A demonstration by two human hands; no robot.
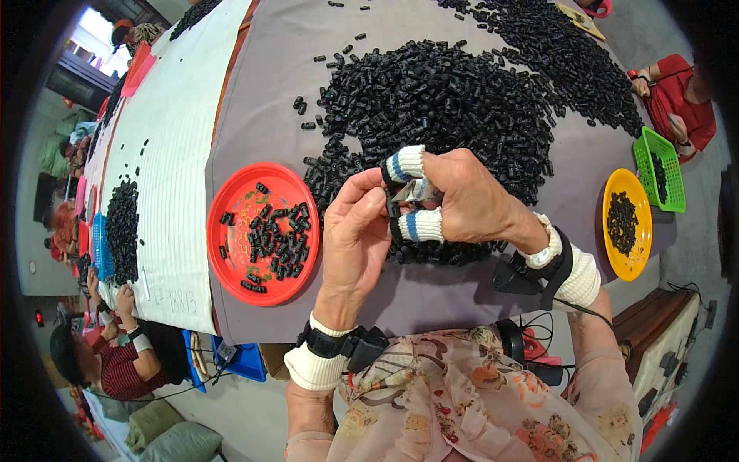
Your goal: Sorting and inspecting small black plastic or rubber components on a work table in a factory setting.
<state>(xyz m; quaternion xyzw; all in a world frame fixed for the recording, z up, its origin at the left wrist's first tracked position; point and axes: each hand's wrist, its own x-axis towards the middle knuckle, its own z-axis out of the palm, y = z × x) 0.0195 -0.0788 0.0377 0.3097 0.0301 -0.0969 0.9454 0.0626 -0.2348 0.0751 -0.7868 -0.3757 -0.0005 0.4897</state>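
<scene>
My left hand [356,235] is closed, thumb and fingers pinching a small black cylindrical part [393,209] above the near edge of the big pile. White knit sleeves with blue stripes cover the thumb and a fingertip of my right hand [471,194]. Those covered fingers close on a small silvery, blade-like piece [416,190] right beside the part; its exact kind is partly hidden. Beneath and beyond both hands spreads a large pile of black cylindrical parts [431,92]. Just left of my left hand sits a red plate [223,269] with more such parts.
On the right stand a yellow plate [631,264] and a green basket [672,165], both with black parts. A person in red [677,100] sits beyond them. Another heap [554,54] lies at the far right. Across a white-covered strip [173,192], a person in stripes [131,362] works at the left.
</scene>
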